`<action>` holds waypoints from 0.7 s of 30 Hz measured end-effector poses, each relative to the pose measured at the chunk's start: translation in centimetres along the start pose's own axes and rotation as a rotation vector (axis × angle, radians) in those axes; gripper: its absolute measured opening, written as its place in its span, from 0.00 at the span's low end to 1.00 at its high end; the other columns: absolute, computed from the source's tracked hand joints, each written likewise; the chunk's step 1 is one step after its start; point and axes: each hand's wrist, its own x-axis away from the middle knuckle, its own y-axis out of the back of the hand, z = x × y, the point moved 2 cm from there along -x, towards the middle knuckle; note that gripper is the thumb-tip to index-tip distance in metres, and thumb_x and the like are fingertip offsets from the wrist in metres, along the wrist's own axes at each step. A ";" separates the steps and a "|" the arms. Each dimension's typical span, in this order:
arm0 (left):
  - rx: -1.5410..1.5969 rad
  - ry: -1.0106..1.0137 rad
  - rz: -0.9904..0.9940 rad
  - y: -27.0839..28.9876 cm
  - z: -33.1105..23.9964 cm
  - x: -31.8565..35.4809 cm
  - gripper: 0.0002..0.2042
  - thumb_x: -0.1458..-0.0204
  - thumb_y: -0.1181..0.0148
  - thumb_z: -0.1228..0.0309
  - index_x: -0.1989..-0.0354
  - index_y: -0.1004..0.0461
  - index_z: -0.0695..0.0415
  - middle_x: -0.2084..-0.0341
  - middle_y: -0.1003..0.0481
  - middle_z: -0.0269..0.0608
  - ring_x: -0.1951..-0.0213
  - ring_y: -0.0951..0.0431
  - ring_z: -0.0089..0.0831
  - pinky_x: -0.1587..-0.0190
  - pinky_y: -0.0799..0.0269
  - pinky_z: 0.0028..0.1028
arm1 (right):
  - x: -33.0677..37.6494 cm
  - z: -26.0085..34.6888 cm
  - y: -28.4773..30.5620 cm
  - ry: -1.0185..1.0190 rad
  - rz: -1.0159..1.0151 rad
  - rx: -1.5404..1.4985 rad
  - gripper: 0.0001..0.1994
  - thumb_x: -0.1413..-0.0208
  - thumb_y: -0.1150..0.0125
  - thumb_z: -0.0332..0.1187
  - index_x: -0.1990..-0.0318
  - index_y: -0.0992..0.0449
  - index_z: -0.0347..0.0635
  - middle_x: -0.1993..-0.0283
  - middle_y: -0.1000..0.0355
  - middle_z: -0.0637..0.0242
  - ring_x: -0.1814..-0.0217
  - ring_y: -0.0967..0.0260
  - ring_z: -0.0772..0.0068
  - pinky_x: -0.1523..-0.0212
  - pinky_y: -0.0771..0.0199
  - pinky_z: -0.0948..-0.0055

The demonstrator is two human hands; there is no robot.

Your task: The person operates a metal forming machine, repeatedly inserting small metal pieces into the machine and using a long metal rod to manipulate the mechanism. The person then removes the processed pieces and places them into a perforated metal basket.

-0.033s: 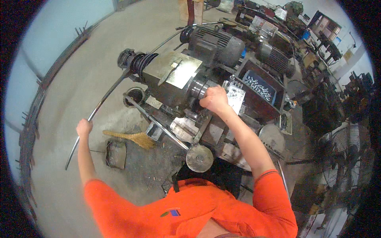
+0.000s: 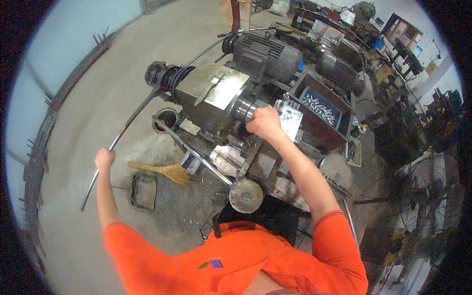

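The long steel bar is fed into the machine's spindle end, left hand clenched around it, right hand closed at the chuck, so cutting seems yet to finish.

Nothing visibly changed between pictures.

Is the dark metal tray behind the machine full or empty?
Partly filled: the tray holds a heap of small silvery metal pieces, while dark bare floor shows around them.

Bright orange short-sleeved shirt with small chest emblem.
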 end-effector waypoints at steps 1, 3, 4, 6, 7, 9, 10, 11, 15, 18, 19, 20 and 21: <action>0.023 0.008 0.024 -0.2 -0.5 0.4 0.17 0.56 0.44 0.56 0.70 0.24 0.60 0.70 0.25 0.53 0.65 0.24 0.50 0.62 0.28 0.41 | 0.2 -0.4 -0.3 0.017 -0.061 -0.023 0.11 0.75 0.45 0.37 0.85 0.25 0.39 0.78 0.28 0.51 0.69 0.31 0.49 0.57 0.32 0.62; 0.054 0.065 0.101 0.8 -2.1 2.8 0.18 0.57 0.45 0.55 0.67 0.25 0.59 0.70 0.25 0.53 0.64 0.25 0.50 0.62 0.29 0.41 | 0.4 -0.3 -0.1 0.019 -0.087 -0.046 0.11 0.76 0.47 0.36 0.87 0.26 0.37 0.80 0.30 0.48 0.71 0.31 0.47 0.54 0.34 0.63; 0.111 0.021 0.054 0.4 -2.3 5.2 0.18 0.57 0.45 0.55 0.67 0.25 0.58 0.70 0.25 0.53 0.64 0.25 0.51 0.62 0.30 0.41 | 0.6 0.0 0.4 0.031 -0.087 -0.066 0.12 0.77 0.47 0.36 0.85 0.25 0.35 0.79 0.29 0.49 0.71 0.30 0.49 0.55 0.33 0.61; 0.155 -0.021 -0.044 0.0 -4.0 9.9 0.18 0.57 0.46 0.54 0.66 0.26 0.57 0.71 0.26 0.52 0.64 0.26 0.51 0.62 0.31 0.42 | 1.0 0.4 0.8 0.004 -0.097 -0.043 0.12 0.76 0.46 0.36 0.83 0.24 0.37 0.75 0.27 0.50 0.67 0.30 0.50 0.57 0.32 0.61; 0.277 -0.009 -0.003 1.8 -5.7 12.4 0.17 0.58 0.45 0.55 0.67 0.26 0.57 0.71 0.26 0.52 0.65 0.26 0.52 0.62 0.31 0.43 | 0.9 0.3 0.9 -0.001 -0.044 -0.042 0.12 0.75 0.45 0.36 0.81 0.24 0.37 0.74 0.27 0.50 0.65 0.30 0.51 0.58 0.31 0.61; 0.256 -0.026 -0.011 2.4 -8.4 15.5 0.18 0.60 0.43 0.57 0.70 0.27 0.62 0.74 0.26 0.56 0.67 0.25 0.52 0.63 0.30 0.42 | 0.8 0.4 1.0 -0.009 -0.018 -0.033 0.12 0.74 0.45 0.36 0.80 0.23 0.39 0.72 0.26 0.51 0.63 0.30 0.52 0.60 0.31 0.62; 0.286 -0.052 0.021 2.2 -8.1 15.5 0.18 0.61 0.43 0.57 0.70 0.27 0.62 0.75 0.26 0.55 0.67 0.25 0.52 0.63 0.30 0.42 | 0.9 0.2 0.9 -0.014 -0.043 -0.024 0.12 0.74 0.44 0.36 0.80 0.22 0.39 0.72 0.26 0.52 0.62 0.30 0.52 0.60 0.30 0.64; 0.313 -0.079 0.050 2.0 -7.3 14.9 0.18 0.61 0.42 0.57 0.71 0.27 0.63 0.76 0.26 0.55 0.68 0.25 0.51 0.63 0.30 0.41 | 1.3 0.3 1.3 -0.018 -0.057 -0.017 0.12 0.74 0.44 0.36 0.79 0.22 0.40 0.72 0.26 0.52 0.62 0.30 0.54 0.60 0.30 0.65; 0.344 -0.212 0.280 1.8 -6.2 12.5 0.15 0.60 0.39 0.63 0.72 0.29 0.64 0.79 0.26 0.51 0.75 0.23 0.44 0.69 0.28 0.36 | 2.5 -1.1 4.5 -0.220 0.044 -0.135 0.16 0.69 0.39 0.44 0.74 0.21 0.42 0.69 0.25 0.55 0.60 0.28 0.56 0.58 0.30 0.63; 0.559 -0.221 0.523 2.5 -5.8 11.3 0.10 0.57 0.40 0.70 0.72 0.30 0.65 0.79 0.26 0.48 0.80 0.24 0.35 0.76 0.28 0.31 | 5.6 -6.1 8.0 -0.405 -0.153 -0.204 0.19 0.68 0.42 0.46 0.74 0.22 0.38 0.70 0.25 0.52 0.65 0.26 0.55 0.62 0.26 0.63; 0.817 -0.232 0.537 1.2 -6.0 10.7 0.08 0.55 0.42 0.75 0.70 0.31 0.66 0.77 0.26 0.47 0.82 0.25 0.30 0.79 0.28 0.27 | 6.6 -8.1 9.0 -0.482 -0.046 -0.190 0.18 0.68 0.42 0.44 0.73 0.22 0.38 0.68 0.25 0.52 0.64 0.26 0.55 0.62 0.27 0.63; 0.937 -0.207 0.604 0.4 -7.0 10.0 0.08 0.55 0.42 0.75 0.69 0.30 0.67 0.78 0.26 0.47 0.81 0.25 0.31 0.78 0.28 0.27 | 7.0 -11.6 7.5 -0.580 -0.130 -0.126 0.15 0.70 0.44 0.42 0.78 0.22 0.40 0.72 0.26 0.50 0.64 0.26 0.53 0.62 0.27 0.63; 1.045 -0.170 0.674 -0.1 -7.7 9.5 0.09 0.55 0.42 0.75 0.68 0.30 0.67 0.78 0.26 0.46 0.80 0.25 0.31 0.77 0.27 0.28 | 7.8 -14.3 7.3 -0.602 -0.084 -0.123 0.14 0.70 0.44 0.40 0.76 0.21 0.41 0.69 0.26 0.50 0.63 0.27 0.52 0.60 0.28 0.63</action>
